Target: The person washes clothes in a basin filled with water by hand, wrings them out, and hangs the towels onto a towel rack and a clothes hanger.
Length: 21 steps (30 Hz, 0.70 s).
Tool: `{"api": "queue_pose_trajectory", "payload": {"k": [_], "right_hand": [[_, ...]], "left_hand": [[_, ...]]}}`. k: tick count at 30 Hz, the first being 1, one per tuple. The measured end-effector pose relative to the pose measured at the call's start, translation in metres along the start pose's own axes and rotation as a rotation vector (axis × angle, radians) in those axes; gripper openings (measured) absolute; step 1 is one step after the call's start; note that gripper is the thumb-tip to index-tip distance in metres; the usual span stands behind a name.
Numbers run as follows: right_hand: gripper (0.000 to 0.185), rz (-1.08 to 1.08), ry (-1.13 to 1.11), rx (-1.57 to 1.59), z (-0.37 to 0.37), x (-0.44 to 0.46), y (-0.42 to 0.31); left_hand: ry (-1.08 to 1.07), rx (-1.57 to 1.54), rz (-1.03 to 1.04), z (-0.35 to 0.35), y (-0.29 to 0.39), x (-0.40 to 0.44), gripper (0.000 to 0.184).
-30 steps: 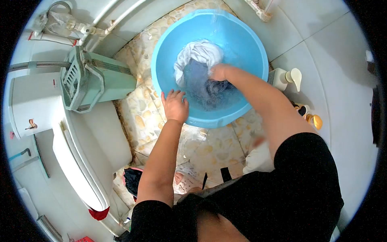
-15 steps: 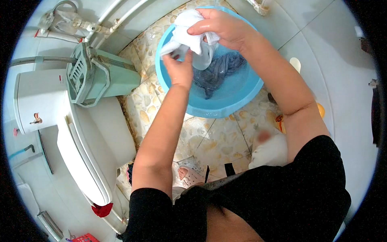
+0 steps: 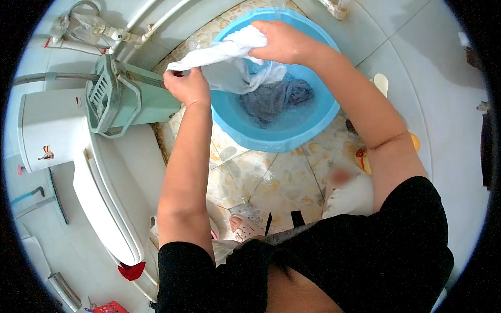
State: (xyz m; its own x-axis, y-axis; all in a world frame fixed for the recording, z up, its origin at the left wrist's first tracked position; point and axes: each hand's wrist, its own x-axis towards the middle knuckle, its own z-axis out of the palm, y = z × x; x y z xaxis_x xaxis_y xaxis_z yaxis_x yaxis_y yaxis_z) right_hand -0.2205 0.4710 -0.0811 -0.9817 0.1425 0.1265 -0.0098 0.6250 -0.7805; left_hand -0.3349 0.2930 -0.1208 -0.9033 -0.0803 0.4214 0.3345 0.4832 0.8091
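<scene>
A white cloth (image 3: 224,54) is stretched between my two hands above a blue basin (image 3: 276,143). My left hand (image 3: 189,87) grips one end, out past the basin's left rim. At the other end, my right hand (image 3: 284,43) has its fingers closed on the cloth over the basin's far side. Part of the cloth hangs down toward the water between them. In the water lies a bunched dark grey-blue cloth (image 3: 276,100), touched by neither hand. The exact kind of the white cloth cannot be made out.
A white toilet (image 3: 112,208) and a pale green bin (image 3: 141,99) stand at the left. White pipes (image 3: 141,36) run along the wall behind. Stone-patterned tiles (image 3: 255,180) cover the floor, and a foot in a clog (image 3: 242,227) shows below.
My left hand has moved left and away from my right hand, drawing the bunched white cloth out into a long stretch. My right hand has shifted slightly down.
</scene>
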Motion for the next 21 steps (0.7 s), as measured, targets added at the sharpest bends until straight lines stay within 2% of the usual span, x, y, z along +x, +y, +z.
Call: {"api": "queue_pose_trajectory", "payload": {"k": [2,3,5,6,7,8,9,10,11,13,14,15,16,17,19,20,21], "right_hand": [[0.031,0.112,0.232,-0.052,0.008,0.001,0.019],[0.031,0.114,0.226,-0.056,0.012,0.0,0.032],[0.033,0.207,-0.008,-0.073,0.022,-0.005,0.059],[0.037,0.295,-0.172,-0.209,0.027,-0.009,0.067],[0.042,0.382,-0.345,-0.345,0.036,-0.014,0.074],[0.042,0.387,-0.364,-0.343,0.051,-0.019,0.09],[0.04,0.372,-0.515,-0.412,0.071,-0.025,0.112],[0.038,0.354,-0.663,-0.48,0.079,-0.031,0.116],[0.038,0.361,-0.673,-0.479,0.083,-0.038,0.122],[0.044,0.106,-0.388,-0.265,0.089,-0.054,0.106],[0.044,0.108,-0.392,-0.261,0.097,-0.058,0.101],[0.05,-0.037,-0.371,-0.164,0.106,-0.06,0.096],[0.056,-0.183,-0.346,-0.068,0.112,-0.061,0.086],[0.056,-0.184,-0.341,-0.068,0.116,-0.062,0.077],[0.049,0.006,-0.53,0.145,0.116,-0.06,0.052],[0.049,0.002,-0.528,0.146,0.113,-0.056,0.052],[0.044,0.087,-0.438,0.185,0.109,-0.051,0.055]], "left_hand": [[-0.111,0.205,0.164,-0.009,0.0,-0.004,0.029],[-0.111,0.203,0.157,-0.016,-0.002,-0.01,0.029],[-0.283,0.378,0.65,-0.03,-0.011,-0.025,0.019],[-0.385,0.299,0.799,-0.034,-0.018,-0.033,0.016],[-0.652,0.205,0.673,-0.035,-0.039,-0.045,0.015],[-0.91,0.1,0.532,-0.036,-0.059,-0.057,0.015],[-0.917,0.098,0.516,-0.039,-0.062,-0.066,0.015],[-1.089,0.207,0.328,-0.043,-0.064,-0.075,0.014],[-1.252,0.316,0.136,-0.045,-0.065,-0.082,0.013],[-1.265,0.26,0.038,-0.041,-0.064,-0.087,0.012],[-1.268,0.206,-0.051,-0.04,-0.062,-0.088,0.012],[-1.267,0.207,-0.053,-0.04,-0.054,-0.09,0.012],[-1.177,-0.06,-0.173,-0.039,-0.04,-0.09,0.011],[-1.073,-0.322,-0.288,-0.039,-0.027,-0.087,0.011],[-1.005,-0.263,-0.209,-0.043,-0.004,-0.067,0.008],[-0.933,-0.205,-0.138,-0.046,0.005,-0.055,0.008],[-0.93,-0.201,-0.136,-0.051,0.014,-0.042,0.008]]}}
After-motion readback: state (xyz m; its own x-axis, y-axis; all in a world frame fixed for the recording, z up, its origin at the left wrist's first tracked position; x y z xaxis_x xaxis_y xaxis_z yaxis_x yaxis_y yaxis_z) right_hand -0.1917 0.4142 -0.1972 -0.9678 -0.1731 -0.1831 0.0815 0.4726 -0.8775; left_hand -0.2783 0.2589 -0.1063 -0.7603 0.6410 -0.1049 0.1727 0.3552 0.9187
